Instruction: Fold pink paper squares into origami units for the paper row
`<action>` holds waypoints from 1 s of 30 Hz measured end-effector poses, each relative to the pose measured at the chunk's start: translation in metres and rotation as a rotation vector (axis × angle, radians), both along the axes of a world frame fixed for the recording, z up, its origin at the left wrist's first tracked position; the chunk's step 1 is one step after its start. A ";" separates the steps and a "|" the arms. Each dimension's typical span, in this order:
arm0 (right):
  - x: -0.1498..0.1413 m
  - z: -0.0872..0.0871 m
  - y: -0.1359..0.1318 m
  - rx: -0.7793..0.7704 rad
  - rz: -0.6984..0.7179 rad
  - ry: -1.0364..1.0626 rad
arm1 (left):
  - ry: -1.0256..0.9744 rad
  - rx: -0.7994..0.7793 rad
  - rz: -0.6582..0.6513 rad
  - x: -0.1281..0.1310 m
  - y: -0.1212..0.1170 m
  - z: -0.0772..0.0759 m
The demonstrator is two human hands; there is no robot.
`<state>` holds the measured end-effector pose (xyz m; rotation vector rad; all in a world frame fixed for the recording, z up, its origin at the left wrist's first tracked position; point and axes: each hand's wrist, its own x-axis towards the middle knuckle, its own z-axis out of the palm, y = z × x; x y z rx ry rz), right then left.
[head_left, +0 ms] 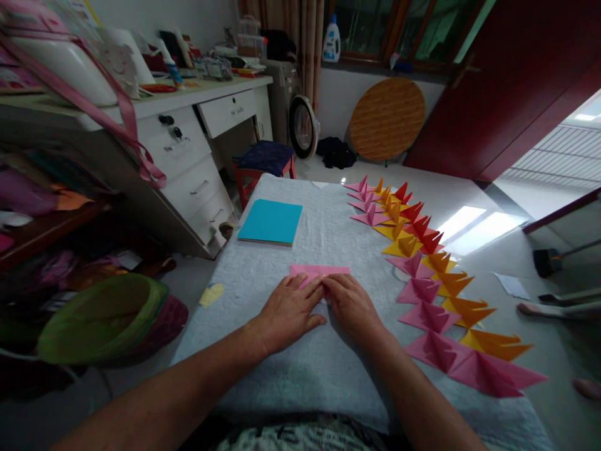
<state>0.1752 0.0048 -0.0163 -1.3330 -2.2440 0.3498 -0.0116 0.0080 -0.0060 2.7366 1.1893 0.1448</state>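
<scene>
- left hand (292, 311) is lying spread on pink paper (334, 270)
- right hand (350, 305) is touching it too, can't tell if gripping
- blue stack (271, 222) is sitting farther left

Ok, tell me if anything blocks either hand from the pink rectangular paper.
Nothing visible does: the left hand and right hand both touch the pink rectangular paper. The square blue paper stack lies farther off to the left, and the folded pink, yellow and red paper figures stand to the right, not in between.
</scene>
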 end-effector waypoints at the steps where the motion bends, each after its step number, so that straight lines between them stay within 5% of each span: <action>1: -0.001 0.001 0.000 -0.005 -0.006 -0.021 | 0.001 -0.001 -0.003 -0.001 0.000 -0.001; 8: -0.004 0.008 -0.003 -0.021 -0.021 -0.149 | 0.043 -0.004 0.033 -0.013 0.004 -0.012; 24: -0.014 0.027 -0.025 -0.045 0.045 -0.400 | 0.166 0.020 -0.007 -0.050 -0.007 -0.001; 30: -0.019 0.018 -0.034 -0.045 0.035 -0.419 | 0.115 0.119 -0.012 -0.060 -0.019 -0.003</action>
